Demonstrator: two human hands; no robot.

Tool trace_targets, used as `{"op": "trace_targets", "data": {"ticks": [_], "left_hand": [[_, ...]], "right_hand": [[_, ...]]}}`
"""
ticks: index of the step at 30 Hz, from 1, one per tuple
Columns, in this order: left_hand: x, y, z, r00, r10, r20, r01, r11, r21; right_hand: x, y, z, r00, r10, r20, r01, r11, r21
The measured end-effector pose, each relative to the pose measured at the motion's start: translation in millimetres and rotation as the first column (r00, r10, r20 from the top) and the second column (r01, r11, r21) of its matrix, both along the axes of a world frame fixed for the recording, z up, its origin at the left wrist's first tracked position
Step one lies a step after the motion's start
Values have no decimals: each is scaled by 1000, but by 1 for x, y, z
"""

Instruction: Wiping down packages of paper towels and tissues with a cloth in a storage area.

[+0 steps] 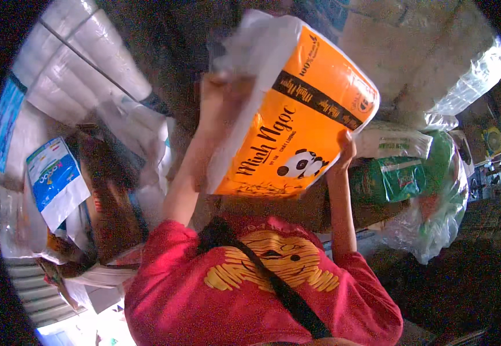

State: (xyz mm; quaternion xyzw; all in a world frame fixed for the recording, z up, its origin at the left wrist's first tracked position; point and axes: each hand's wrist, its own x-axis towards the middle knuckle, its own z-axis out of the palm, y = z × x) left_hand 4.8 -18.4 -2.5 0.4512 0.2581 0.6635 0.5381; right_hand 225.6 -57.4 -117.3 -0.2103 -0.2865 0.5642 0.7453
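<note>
Close below the camera, a red T-shirt (169,277) with a yellow cartoon animal on its chest filled the lower part of the view, and a black strap (288,297) ran slantwise across it. Beyond the chest, both bare forearms reached up to an orange-and-white wrapped pack (325,92), which was held aloft and tilted, its upper end leaning to the right. Its glossy orange face bore a dark slanting band and a black-and-white panda; its side and top were white. The left hand (213,86), somewhat blurred, gripped the pack at its left side, while the right hand (346,151) clasped its lower right edge, fingertips on the orange face. Past the right forearm, a green wrapped package (397,180) lay just beneath a whitish package (395,141), with a crumpled clear plastic bag (429,233) near them. Off to the left, a blue-and-white package (57,179) stood tilted, and a white box (97,295) sat lower down, near a glaring bright patch. Farther back, large white plastic-wrapped bundles (83,63) rose at the upper left, and a pale wrapped stack (418,52) loomed at the upper right, dim and grainy.
</note>
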Motion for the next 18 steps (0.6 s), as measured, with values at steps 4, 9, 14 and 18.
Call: {"op": "trace_targets", "data": {"ticks": [4,9,14,18], "left_hand": [[-12,8,-6,864,19,-504,75,983,166],[-23,-14,-2,689,77,-721,337,846,413],[-10,-13,-20,725,-159,-670,299,949,98],[-34,26,-98,902,-304,-306,261,950,-174]], "right_hand": [[25,7,-16,997,-48,-52,48,999,-11],[10,-2,16,992,-22,-121,23,1000,4],[23,6,19,976,-215,39,218,964,-152],[-8,1,74,989,-145,1,145,987,-73]]}}
